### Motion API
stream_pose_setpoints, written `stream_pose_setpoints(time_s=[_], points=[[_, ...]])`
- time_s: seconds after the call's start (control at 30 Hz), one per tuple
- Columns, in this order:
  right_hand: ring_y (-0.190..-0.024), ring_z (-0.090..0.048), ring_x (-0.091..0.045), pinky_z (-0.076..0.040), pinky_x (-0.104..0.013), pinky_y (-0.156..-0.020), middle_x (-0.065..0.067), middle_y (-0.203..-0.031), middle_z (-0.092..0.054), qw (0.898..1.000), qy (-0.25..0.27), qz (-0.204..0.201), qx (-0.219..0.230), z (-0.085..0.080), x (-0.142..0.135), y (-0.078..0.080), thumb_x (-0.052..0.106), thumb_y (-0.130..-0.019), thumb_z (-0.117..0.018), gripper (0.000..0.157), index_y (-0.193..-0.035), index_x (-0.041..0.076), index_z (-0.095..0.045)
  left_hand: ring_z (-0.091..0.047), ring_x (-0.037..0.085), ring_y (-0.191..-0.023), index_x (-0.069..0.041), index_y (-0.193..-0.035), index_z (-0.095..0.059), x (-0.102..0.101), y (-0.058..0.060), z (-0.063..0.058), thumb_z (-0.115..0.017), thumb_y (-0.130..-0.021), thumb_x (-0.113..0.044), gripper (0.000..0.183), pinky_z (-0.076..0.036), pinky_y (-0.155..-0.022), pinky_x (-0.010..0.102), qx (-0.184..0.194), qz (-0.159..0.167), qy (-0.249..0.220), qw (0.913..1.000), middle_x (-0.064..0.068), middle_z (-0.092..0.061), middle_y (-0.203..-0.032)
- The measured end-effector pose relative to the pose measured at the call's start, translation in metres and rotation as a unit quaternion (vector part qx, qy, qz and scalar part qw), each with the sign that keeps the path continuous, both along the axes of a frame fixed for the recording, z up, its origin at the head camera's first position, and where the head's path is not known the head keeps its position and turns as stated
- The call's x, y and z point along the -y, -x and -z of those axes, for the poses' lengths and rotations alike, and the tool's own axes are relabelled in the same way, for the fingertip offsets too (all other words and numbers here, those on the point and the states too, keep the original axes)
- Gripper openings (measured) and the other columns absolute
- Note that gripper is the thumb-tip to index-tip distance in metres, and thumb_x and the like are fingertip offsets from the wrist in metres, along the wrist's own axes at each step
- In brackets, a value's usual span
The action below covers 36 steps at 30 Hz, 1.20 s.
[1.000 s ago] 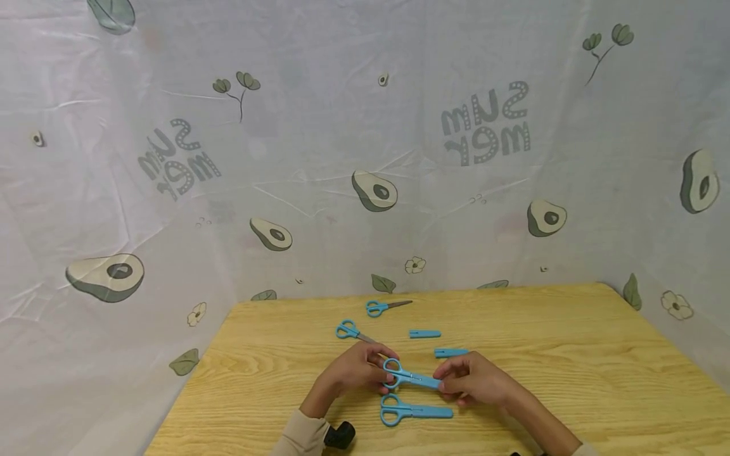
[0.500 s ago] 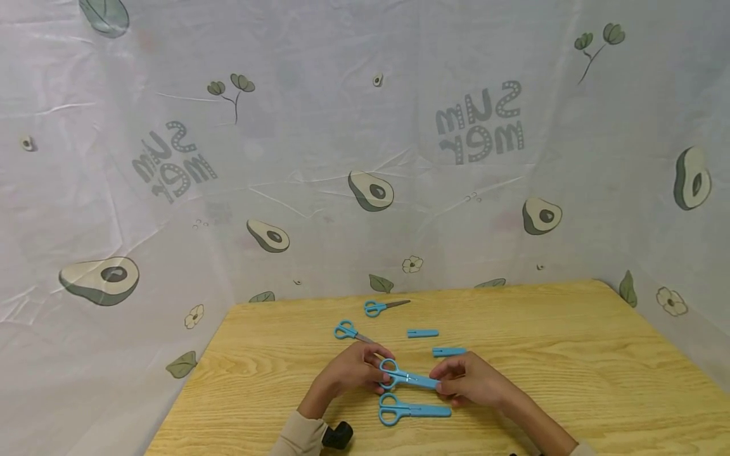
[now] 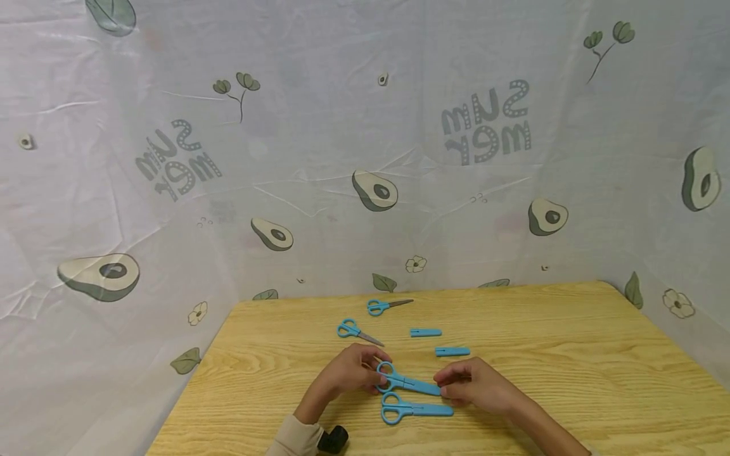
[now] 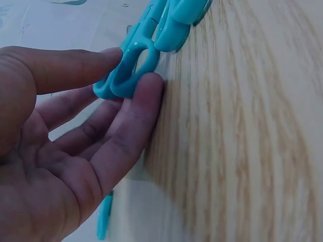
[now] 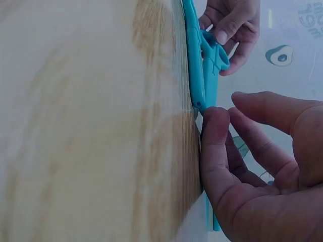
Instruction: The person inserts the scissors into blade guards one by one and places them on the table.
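Blue scissors point(image 3: 413, 384) with a blue sheath over the blades sit tilted, sheath end toward the right. My left hand point(image 3: 355, 369) pinches their finger loops point(image 4: 136, 70) between thumb and fingers. At the sheath's tip is my right hand point(image 3: 478, 385), its thumb point(image 5: 262, 107) apart from the sheath and its fingertips close to the tip; I cannot tell whether they touch it. A second pair of sheathed blue scissors point(image 3: 419, 410) lies on the table just in front, almost parallel.
Two unsheathed scissors, one pair point(image 3: 358, 330) nearer and one pair point(image 3: 389, 306) farther, lie behind my left hand. Two loose blue sheaths, one point(image 3: 425, 332) and another point(image 3: 453, 351), lie behind my right hand. The wooden table point(image 3: 570, 354) ends at a printed curtain point(image 3: 319, 139).
The held scissors have come down a little toward the pair in front. My right thumb and fingers have loosened from the sheath tip, while the left hand keeps its hold.
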State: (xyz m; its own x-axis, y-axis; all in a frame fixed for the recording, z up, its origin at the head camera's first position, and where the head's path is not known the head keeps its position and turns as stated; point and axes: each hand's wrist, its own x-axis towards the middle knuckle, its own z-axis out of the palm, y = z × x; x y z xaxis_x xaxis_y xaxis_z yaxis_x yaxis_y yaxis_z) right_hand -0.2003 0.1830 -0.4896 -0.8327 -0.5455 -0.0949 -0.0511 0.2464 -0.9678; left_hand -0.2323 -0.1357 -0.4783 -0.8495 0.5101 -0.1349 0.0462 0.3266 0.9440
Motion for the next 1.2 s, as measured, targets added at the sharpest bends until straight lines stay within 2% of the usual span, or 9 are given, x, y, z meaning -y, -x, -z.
stream_pose_setpoints(time_s=[0.2, 0.43, 0.63, 0.83, 1.0, 1.2], points=[[-0.102, -0.073, -0.021, -0.066, -0.033, -0.083, -0.015, -0.119, -0.074, 1.0, 0.0, -0.01, 0.003, -0.002, 0.001, -0.001, 0.006, -0.103, -0.066, 0.036, -0.132, -0.016, -0.065, -0.073, 0.019, -0.085, 0.001, -0.124, -0.076, 0.0, -0.006, -0.006, -0.078, -0.095, 0.0, 0.029, -0.068, -0.07, 0.038, -0.026, -0.01, 0.039, 0.9988, 0.01, -0.072, -0.104], [-0.104, -0.072, -0.021, -0.067, -0.036, -0.087, -0.017, -0.121, -0.072, 1.0, 0.0, -0.005, 0.016, -0.004, 0.001, -0.001, 0.006, -0.103, -0.067, 0.035, -0.131, -0.015, -0.065, -0.071, 0.018, -0.077, 0.001, -0.121, -0.078, 0.003, -0.002, -0.008, -0.078, -0.097, -0.006, 0.024, -0.065, -0.067, 0.035, -0.052, -0.006, 0.07, 0.9961, 0.007, -0.069, -0.1], [-0.103, -0.072, -0.022, -0.066, -0.035, -0.086, -0.015, -0.12, -0.072, 1.0, 0.001, -0.001, 0.02, -0.004, 0.0, -0.001, 0.009, -0.103, -0.068, 0.036, -0.132, -0.013, -0.065, -0.072, 0.019, -0.078, 0.001, -0.119, -0.078, 0.007, 0.003, -0.01, -0.077, -0.098, -0.008, 0.023, -0.064, -0.066, 0.034, -0.069, -0.014, 0.07, 0.9951, 0.005, -0.071, -0.097], [-0.105, -0.07, -0.023, -0.066, -0.039, -0.086, -0.016, -0.122, -0.072, 1.0, -0.02, 0.002, -0.004, -0.008, -0.005, 0.0, 0.014, -0.105, -0.069, 0.039, -0.134, -0.011, -0.065, -0.069, 0.02, -0.078, 0.002, -0.123, -0.076, 0.016, 0.005, -0.016, -0.077, -0.099, -0.012, 0.027, -0.062, -0.068, 0.035, -0.086, -0.022, 0.077, 0.993, 0.005, -0.07, -0.098], [-0.106, -0.069, -0.023, -0.064, -0.044, -0.087, -0.014, -0.123, -0.071, 0.999, -0.046, 0.02, 0.0, -0.014, -0.011, 0.001, 0.021, -0.107, -0.068, 0.043, -0.137, -0.009, -0.063, -0.07, 0.021, -0.081, 0.003, -0.125, -0.075, 0.024, 0.009, -0.017, -0.077, -0.1, -0.014, 0.03, -0.063, -0.071, 0.038, -0.1, -0.018, 0.078, 0.9918, 0.005, -0.072, -0.101], [-0.108, -0.068, -0.023, -0.064, -0.044, -0.087, -0.015, -0.122, -0.069, 0.998, -0.047, 0.031, 0.007, -0.014, -0.019, 0.005, 0.023, -0.109, -0.065, 0.048, -0.143, -0.011, -0.058, -0.074, 0.027, -0.09, 0.003, -0.127, -0.074, 0.031, 0.014, -0.016, -0.076, -0.101, -0.014, 0.031, -0.065, -0.075, 0.044, -0.109, -0.012, 0.073, 0.9913, 0.007, -0.074, -0.104]])
